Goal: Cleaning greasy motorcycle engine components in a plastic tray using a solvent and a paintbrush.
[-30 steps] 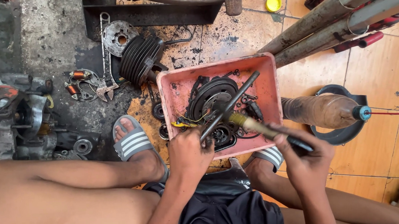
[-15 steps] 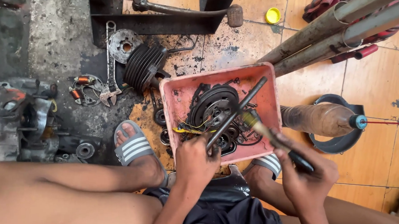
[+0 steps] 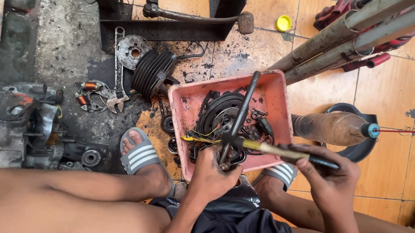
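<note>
Person is sitting low on the floor, knees spread, striped sandals either side of a pink plastic tray (image 3: 276,92). Around it: a finned black cylinder (image 3: 155,73) just beside the tray's upper-left corner, an adjustable wrench (image 3: 118,90) lying w/ a round metal plate (image 3: 133,50) at its top end, a small coil plate (image 3: 91,95) w/ copper windings left of that, and a greasy engine case (image 3: 19,124) at the far left. Two long metal pipes (image 3: 353,31) are slanting in from the upper right, passing near the tray's right corner; red-handled tools are lying behind them. A brown, dirty plastic bottle (image 3: 331,127) w/ a blue nozzle is lying on its side right of the tray, over a dark ring-shaped cover. A yellow cap (image 3: 284,22) is sitting on the orange tiles up top.

Tray is holding a round black flywheel-type part (image 3: 219,112), yellow wires, bolts and small oily bits.

Left hand (image 3: 213,172) is gripping the lower end of a dark metal rod (image 3: 239,115), fingers clenched round it; rod is angling up across the tray to its far rim. Right hand (image 3: 329,176) is pinching a paintbrush (image 3: 274,149) by its dark handle, bristle end touching the rod low down, over the tray's near side.
</note>
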